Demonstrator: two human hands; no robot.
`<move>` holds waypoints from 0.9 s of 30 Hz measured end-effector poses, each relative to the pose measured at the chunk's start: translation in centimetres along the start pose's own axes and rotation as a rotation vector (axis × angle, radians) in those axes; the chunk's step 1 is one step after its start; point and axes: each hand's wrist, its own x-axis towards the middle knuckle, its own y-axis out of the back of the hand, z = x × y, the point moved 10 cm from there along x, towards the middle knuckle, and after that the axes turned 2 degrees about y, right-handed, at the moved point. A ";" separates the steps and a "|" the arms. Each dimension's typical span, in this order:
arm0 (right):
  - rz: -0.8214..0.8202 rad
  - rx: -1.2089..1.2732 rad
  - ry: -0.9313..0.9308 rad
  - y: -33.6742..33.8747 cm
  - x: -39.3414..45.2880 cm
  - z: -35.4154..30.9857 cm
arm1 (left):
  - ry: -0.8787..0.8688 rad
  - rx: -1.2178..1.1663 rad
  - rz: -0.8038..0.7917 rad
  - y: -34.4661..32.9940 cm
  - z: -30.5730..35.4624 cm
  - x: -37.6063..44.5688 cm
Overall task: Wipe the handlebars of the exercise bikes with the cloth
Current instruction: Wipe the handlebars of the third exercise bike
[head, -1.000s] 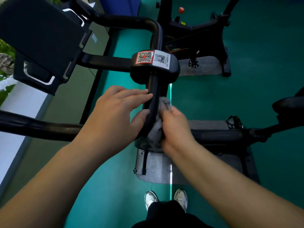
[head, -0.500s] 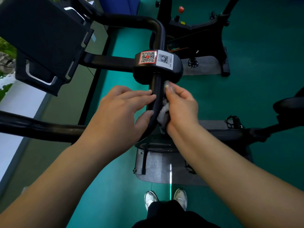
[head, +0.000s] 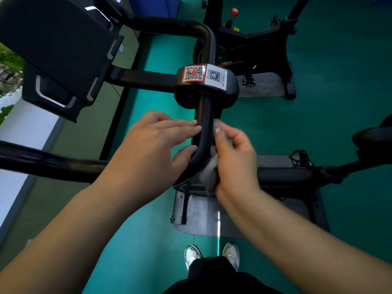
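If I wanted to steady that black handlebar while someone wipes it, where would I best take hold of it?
Probably the curved stretch of the handlebar just below the clamp, from its left. The tube is round and bare there; the left hand already rests on it, while the right hand works the cloth on the other side.

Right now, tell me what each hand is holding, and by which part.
The right hand grips the bunched grey cloth round its middle, against the black curved handlebar. The left hand holds nothing; its straight fingers rest on the bar.
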 end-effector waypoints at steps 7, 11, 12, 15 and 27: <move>0.015 -0.062 0.053 0.0 0.1 -1.3 | 0.003 -0.001 -0.042 1.0 -1.2 -2.0; 0.010 -0.120 0.129 0.8 -1.9 -1.1 | -0.002 0.026 -0.032 1.7 -1.3 -3.4; 0.004 -0.135 0.141 1.2 -3.2 -0.7 | -0.011 0.027 -0.024 1.9 -1.3 -3.7; 0.005 -0.165 0.135 1.8 -5.5 0.6 | -0.041 0.026 -0.018 2.0 -1.4 -4.2; 0.187 -0.125 0.107 0.0 -9.6 4.8 | -0.238 0.074 -0.007 3.7 -2.6 -5.8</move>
